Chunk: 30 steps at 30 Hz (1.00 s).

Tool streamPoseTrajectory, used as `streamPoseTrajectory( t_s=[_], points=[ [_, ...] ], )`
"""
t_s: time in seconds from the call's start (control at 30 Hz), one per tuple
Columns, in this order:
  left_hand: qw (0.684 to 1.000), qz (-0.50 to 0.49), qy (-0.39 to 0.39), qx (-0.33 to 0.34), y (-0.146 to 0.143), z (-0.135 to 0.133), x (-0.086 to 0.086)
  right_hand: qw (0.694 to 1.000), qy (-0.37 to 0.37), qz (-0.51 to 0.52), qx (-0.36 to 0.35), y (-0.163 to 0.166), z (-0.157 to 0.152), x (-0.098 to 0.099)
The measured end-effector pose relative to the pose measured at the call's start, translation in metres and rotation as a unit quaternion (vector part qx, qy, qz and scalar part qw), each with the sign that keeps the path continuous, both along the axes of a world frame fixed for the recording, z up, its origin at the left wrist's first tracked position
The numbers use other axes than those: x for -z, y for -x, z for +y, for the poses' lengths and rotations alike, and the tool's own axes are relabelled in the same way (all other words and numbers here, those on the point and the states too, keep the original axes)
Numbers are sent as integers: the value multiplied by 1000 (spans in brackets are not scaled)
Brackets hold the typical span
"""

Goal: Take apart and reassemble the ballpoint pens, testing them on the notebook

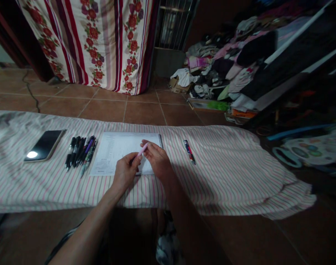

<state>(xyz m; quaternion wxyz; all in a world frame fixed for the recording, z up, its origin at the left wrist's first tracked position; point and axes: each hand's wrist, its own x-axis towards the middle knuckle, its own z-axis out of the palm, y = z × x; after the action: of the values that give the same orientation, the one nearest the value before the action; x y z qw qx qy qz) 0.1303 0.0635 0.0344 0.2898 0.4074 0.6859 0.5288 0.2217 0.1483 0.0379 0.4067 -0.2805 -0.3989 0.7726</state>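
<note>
One pink pen, light and stiff, best taken mid-barrel: pinched in my right hand, my left hand beside it, grip unclear.

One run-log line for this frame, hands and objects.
left hand: touching pink pen | right hand: pinching pink pen | under hands: spiral notebook | on: striped cloth | beside: pens, smartphone

A slender pink plastic pen sits diagonally between the fingertips of the left hand and right hand. Beneath it, a white printed sheet on a wire-spiral notebook lies flat on the striped cloth.
</note>
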Motion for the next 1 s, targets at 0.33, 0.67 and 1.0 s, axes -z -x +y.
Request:
streamPoseTrajectory(
  t_s=[0.33,0.67,1.0],
  points=[
    [999,32,33,7,11,5,17,989,-47,-125,68,12,12,15],
    [1000,5,21,-3,16,10,15,990,-54,-129,36,18,15,16],
    [989,-145,-6,-5,8,11,5,992,-63,-112,-16,19,7,16]
  ],
)
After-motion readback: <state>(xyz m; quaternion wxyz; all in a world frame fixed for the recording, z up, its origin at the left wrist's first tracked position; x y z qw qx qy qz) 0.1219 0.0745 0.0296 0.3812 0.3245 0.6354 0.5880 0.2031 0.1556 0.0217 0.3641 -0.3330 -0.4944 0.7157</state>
